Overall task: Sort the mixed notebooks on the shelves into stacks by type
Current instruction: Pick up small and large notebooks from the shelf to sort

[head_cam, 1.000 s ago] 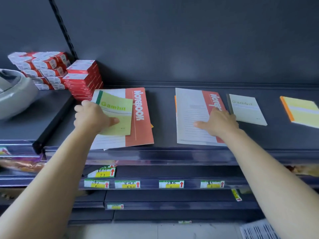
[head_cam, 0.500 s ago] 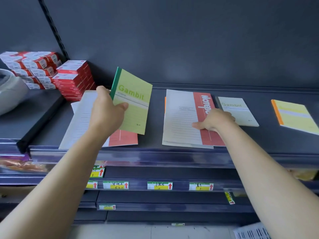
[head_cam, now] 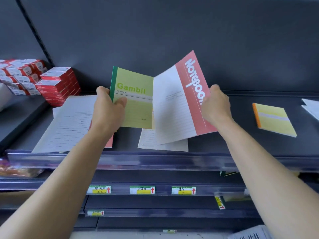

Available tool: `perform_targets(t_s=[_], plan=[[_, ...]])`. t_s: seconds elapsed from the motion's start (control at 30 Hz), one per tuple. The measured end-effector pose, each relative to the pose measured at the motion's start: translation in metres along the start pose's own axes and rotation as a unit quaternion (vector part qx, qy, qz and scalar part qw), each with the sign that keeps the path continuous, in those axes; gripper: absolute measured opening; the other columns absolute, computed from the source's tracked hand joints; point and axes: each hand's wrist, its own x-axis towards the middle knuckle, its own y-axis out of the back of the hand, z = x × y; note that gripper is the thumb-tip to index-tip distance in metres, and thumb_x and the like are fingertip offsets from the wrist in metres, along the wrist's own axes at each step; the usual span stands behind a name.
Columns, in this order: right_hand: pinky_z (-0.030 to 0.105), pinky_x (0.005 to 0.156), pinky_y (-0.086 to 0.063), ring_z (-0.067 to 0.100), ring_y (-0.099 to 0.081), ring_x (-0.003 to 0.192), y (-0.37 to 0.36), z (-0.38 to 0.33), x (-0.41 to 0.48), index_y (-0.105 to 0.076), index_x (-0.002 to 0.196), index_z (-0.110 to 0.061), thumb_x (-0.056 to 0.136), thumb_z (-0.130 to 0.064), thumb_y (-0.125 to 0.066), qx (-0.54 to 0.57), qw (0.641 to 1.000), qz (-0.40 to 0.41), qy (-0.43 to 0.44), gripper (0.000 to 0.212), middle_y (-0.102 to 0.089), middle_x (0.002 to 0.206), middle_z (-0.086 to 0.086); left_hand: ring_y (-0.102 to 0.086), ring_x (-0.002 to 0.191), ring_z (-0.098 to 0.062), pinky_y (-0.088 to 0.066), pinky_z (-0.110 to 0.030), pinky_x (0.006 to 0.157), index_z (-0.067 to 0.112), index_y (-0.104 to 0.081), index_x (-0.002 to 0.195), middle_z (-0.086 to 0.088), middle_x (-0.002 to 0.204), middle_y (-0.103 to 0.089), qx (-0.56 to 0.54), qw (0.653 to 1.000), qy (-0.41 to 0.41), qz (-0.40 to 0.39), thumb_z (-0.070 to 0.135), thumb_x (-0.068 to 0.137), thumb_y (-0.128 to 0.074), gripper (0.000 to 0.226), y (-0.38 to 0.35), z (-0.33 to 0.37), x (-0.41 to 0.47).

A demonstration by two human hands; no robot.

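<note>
**Two notebooks held above the dark shelf, one in each hand**

From my remote seat, the dark shelf (head_cam: 241, 145) fills the width of the head view, with notebooks spread along it.

The biggest cover lies flat at the left: a lined white notebook (head_cam: 69, 123) with a red strip showing at its right edge and another sheet peeking out beneath it.

Next in size is the red-and-white notebook (head_cam: 179, 104), printed "NOTEBOOK" in white on its red band. My right hand (head_cam: 215, 107) grips its red edge with curled fingers and holds it tilted above the shelf. Under it lies one more lined notebook (head_cam: 164, 145), flat at the middle.

Stacks of red-and-white boxes (head_cam: 57, 85) sit at the far left; their print is too small to read.

My left hand (head_cam: 108, 109) pinches the green notebook (head_cam: 136, 107), thumb on the cover and fingers behind. It reads "Gambit" and, smaller, "NOTEBOOK", and it touches the red one's left edge.

One yellow notebook (head_cam: 274, 118) with an orange spine lies alone at the right.

Below, I count three price tags (head_cam: 142, 189) in a row, each with a red arrow; the handwriting is unclear.
</note>
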Motion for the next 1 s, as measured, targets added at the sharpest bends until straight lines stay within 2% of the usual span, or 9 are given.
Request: perform_targets(t_s=[0.13, 0.27, 0.4, 0.5, 0.57, 0.63, 0.8, 0.87, 1.0], plan=[[0.025, 0.05, -0.031, 0.023, -0.048, 0.079, 0.033, 0.015, -0.005, -0.036, 0.097, -0.01, 0.095, -0.004, -0.037, 0.014, 0.998, 0.051, 0.029, 0.006, -0.049, 0.096, 0.004, -0.044, 0.071, 0.0, -0.032, -0.018, 0.054, 0.014, -0.035, 0.105, 0.013, 0.082, -0.045, -0.021, 0.999, -0.033, -0.006, 0.022, 0.097, -0.046, 0.016, -0.026, 0.025, -0.012], [0.027, 0.046, -0.025, 0.016, -0.04, 0.064, 0.069, 0.042, -0.016, -0.034, 0.098, -0.012, 0.096, -0.003, -0.031, 0.007, 0.993, 0.119, 0.015, 0.009, -0.042, 0.08, -0.003, -0.045, 0.07, 0.001, -0.034, -0.014, 0.051, 0.014, -0.035, 0.103, 0.016, 0.082, -0.045, -0.065, 0.994, -0.07, -0.06, 0.024, 0.099, -0.042, 0.012, -0.064, 0.051, -0.029], [0.037, 0.058, -0.041, 0.025, -0.049, 0.076, 0.105, 0.073, -0.036, -0.038, 0.102, -0.009, 0.095, -0.004, -0.031, -0.001, 0.981, 0.194, -0.024, 0.012, -0.052, 0.089, 0.006, -0.044, 0.072, 0.001, -0.038, -0.016, 0.057, 0.014, -0.036, 0.104, 0.016, 0.082, -0.044, -0.101, 0.981, -0.112, -0.124, 0.023, 0.1, -0.039, 0.011, -0.1, 0.075, -0.046], [0.036, 0.057, -0.044, 0.025, -0.052, 0.081, 0.133, 0.094, -0.062, -0.04, 0.104, -0.007, 0.096, -0.005, -0.034, -0.018, 0.966, 0.251, -0.062, 0.011, -0.056, 0.095, 0.006, -0.041, 0.066, -0.001, -0.036, -0.006, 0.044, 0.011, -0.036, 0.103, 0.012, 0.079, -0.042, -0.124, 0.964, -0.143, -0.186, 0.022, 0.1, -0.038, 0.011, -0.125, 0.095, -0.062], [0.028, 0.05, -0.032, 0.021, -0.046, 0.076, 0.151, 0.105, -0.085, -0.038, 0.1, -0.012, 0.096, -0.006, -0.034, -0.038, 0.956, 0.275, -0.095, 0.009, -0.051, 0.084, -0.003, -0.041, 0.066, -0.001, -0.036, -0.006, 0.044, 0.011, -0.036, 0.102, 0.013, 0.078, -0.042, -0.138, 0.948, -0.165, -0.233, 0.022, 0.1, -0.038, 0.011, -0.14, 0.106, -0.076], [0.03, 0.05, -0.026, 0.018, -0.04, 0.071, 0.167, 0.115, -0.109, -0.034, 0.097, -0.016, 0.095, -0.006, -0.034, -0.059, 0.943, 0.299, -0.133, 0.01, -0.042, 0.074, -0.008, -0.042, 0.068, 0.0, -0.035, -0.009, 0.05, 0.012, -0.036, 0.102, 0.014, 0.078, -0.043, -0.148, 0.929, -0.186, -0.283, 0.024, 0.1, -0.038, 0.011, -0.155, 0.117, -0.094], [0.029, 0.053, -0.035, 0.013, -0.046, 0.064, 0.199, 0.136, -0.181, -0.038, 0.099, -0.01, 0.095, -0.009, -0.034, -0.084, 0.906, 0.358, -0.21, 0.006, -0.047, 0.077, -0.006, -0.042, 0.07, 0.002, -0.034, -0.01, 0.055, 0.014, -0.036, 0.102, 0.015, 0.081, -0.043, -0.176, 0.874, -0.225, -0.393, 0.025, 0.101, -0.039, 0.012, -0.185, 0.141, -0.151], [0.031, 0.061, -0.039, 0.015, -0.049, 0.067, 0.214, 0.14, -0.213, -0.038, 0.102, -0.011, 0.096, -0.013, -0.035, -0.089, 0.889, 0.381, -0.239, 0.007, -0.048, 0.075, -0.008, -0.042, 0.07, 0.001, -0.035, -0.005, 0.052, 0.013, -0.035, 0.101, 0.014, 0.081, -0.043, -0.187, 0.849, -0.244, -0.43, 0.025, 0.101, -0.039, 0.012, -0.194, 0.151, -0.179], [0.034, 0.067, -0.04, 0.022, -0.052, 0.076, 0.244, 0.155, -0.274, -0.04, 0.102, -0.011, 0.094, -0.013, -0.04, -0.129, 0.841, 0.447, -0.278, 0.008, -0.054, 0.088, -0.001, -0.043, 0.068, 0.0, -0.033, -0.01, 0.051, 0.013, -0.037, 0.102, 0.013, 0.079, -0.045, -0.21, 0.801, -0.268, -0.492, 0.026, 0.1, -0.04, 0.013, -0.207, 0.173, -0.244]])
